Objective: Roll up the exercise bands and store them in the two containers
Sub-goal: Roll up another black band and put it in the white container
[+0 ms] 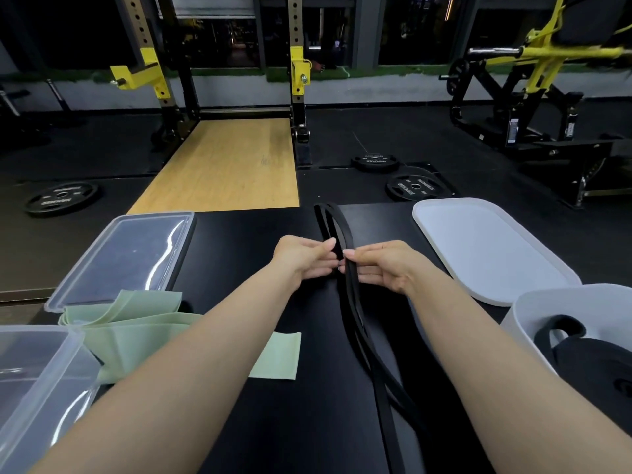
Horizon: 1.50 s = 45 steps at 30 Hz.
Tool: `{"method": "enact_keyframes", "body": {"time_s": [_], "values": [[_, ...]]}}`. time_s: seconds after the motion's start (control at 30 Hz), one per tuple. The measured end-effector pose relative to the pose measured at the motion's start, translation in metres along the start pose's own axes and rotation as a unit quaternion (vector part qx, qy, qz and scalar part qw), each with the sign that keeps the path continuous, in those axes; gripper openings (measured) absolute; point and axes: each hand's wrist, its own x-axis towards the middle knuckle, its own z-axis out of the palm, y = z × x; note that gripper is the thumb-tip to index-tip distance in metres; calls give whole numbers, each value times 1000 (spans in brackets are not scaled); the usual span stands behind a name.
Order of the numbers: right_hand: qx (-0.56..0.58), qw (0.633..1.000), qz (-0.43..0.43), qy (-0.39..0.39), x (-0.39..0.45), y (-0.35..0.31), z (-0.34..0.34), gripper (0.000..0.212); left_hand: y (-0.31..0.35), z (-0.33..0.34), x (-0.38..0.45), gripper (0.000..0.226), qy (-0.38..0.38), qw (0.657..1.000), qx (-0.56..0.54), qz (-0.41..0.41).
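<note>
Black band (355,313) lies lengthwise on the bench (239,234), running from the near edge straight away, left of the white tub (526,313). Left hand (302,256) and right hand (384,266) pinch it from opposite sides, equally close; its looped end lies just beyond.

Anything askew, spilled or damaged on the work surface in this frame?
Nothing looks damaged or spilled. The green band lies loosely folded, not rolled, by the clear container. Both hands, left hand and right hand, pinch the long black band, unrolled. Another black band already sits in the white container.
</note>
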Motion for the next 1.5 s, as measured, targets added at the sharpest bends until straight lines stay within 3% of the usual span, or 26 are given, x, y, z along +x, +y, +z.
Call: {"method": "enact_keyframes", "body": {"time_s": [0.27,0.37,0.47,0.63,0.87,1.1,1.37,1.5], "values": [[8,998,-22,61,10,-8,14,21,-26,4,-30,32,-66,996,63,-18],[9,997,-23,69,12,-13,18,22,-28,6,-33,34,-67,997,22,-28],[17,997,-21,70,14,-17,20,18,-28,7,-36,17,-90,993,-54,-51],[29,995,-20,92,14,-18,23,11,-26,12,-36,25,-83,977,-173,-89],[-9,992,-32,123,18,-16,24,25,-30,11,-35,25,-86,993,-77,-39],[-20,999,-5,43,-6,-8,17,30,-26,9,-36,26,-73,989,-132,-6],[-52,985,71,-146,-45,12,3,33,-5,22,-28,16,-37,977,-210,29],[22,981,77,-177,-54,13,5,29,5,28,-26,25,-33,970,-241,16]]}}
